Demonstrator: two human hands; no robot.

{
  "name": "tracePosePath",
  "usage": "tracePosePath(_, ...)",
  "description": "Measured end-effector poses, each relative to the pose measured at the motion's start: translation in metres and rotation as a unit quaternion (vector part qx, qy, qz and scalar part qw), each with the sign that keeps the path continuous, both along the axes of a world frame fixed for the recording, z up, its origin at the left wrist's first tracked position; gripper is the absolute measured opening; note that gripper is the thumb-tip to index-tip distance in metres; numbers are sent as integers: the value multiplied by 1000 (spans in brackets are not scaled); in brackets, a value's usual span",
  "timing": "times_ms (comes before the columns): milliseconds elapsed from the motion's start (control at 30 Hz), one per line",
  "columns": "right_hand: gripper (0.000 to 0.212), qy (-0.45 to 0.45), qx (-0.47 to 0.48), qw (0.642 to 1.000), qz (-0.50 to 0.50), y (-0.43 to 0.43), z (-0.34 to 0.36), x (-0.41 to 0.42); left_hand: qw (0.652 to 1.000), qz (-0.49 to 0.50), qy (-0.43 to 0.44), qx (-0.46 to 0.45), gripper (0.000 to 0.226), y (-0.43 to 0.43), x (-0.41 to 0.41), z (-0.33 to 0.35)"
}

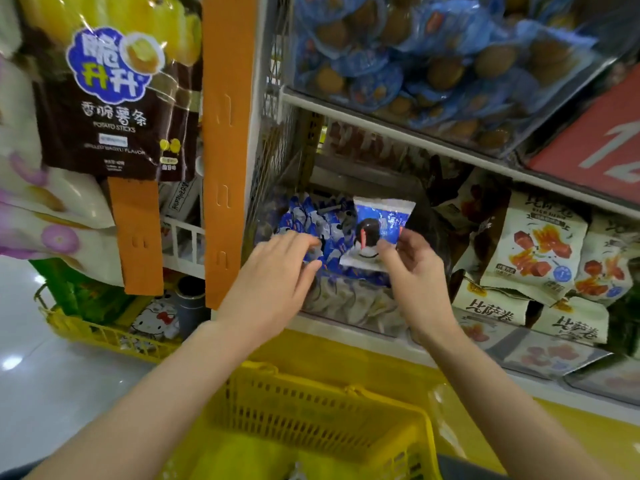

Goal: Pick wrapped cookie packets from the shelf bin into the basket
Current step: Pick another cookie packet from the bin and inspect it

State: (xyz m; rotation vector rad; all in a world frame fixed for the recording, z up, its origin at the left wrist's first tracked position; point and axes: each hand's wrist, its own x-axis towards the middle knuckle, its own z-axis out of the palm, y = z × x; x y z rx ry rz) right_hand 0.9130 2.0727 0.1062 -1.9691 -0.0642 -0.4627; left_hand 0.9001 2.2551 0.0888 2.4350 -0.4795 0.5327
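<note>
The right hand (414,263) is pinching one blue cookie packet (381,218) just above the shelf bin (346,308). The left hand (273,271) is reaching into it, grip unclear. The slick wrapper could be slipping from that edge pinch, missing the yellow basket (311,410) below the bin.

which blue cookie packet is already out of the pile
The packet pinched by the right hand, held upright above the bin; the others lie heaped in it under the left hand.
</note>
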Motion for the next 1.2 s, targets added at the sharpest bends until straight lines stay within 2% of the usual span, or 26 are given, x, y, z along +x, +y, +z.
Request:
tracePosePath(100,29,-20,-78,995,-60,4,12,49,996,6,3,88,36,6,15,-9)
tracePosePath(167,31,-6,-177,980,-89,4,15,82,989,0,-17,147,38,9,22,-12)
tracePosePath(300,31,104,-402,904,-96,1,13,131,986,-18,-46,160,50,14,26,-13)
tracePosePath(467,29,160,-522,836,-63,5,8,160,986,-14,-82,147,41,14,27,-18)
tracePosePath(567,31,207,-514,831,-40,14,8,172,986,-15,-96,138,36,14,29,-20)
tracePosePath(733,51,251,-394,884,-11,14,2,178,984,-7,-118,131,40,13,30,-23)
tracePosePath(800,49,257,-368,893,-12,10,-5,178,984,-5,-127,126,40,12,31,-24)
tracePosePath(933,38,279,-368,887,-2,9,-9,181,983,-8,-144,111,40,12,33,-27)
tracePosePath(1067,39,268,-414,868,57,11,-4,176,983,-21,-159,85,36,12,35,-32)
tracePosePath(1200,29,209,-356,910,31,-4,13,170,982,-22,-170,78,35,12,39,-37)
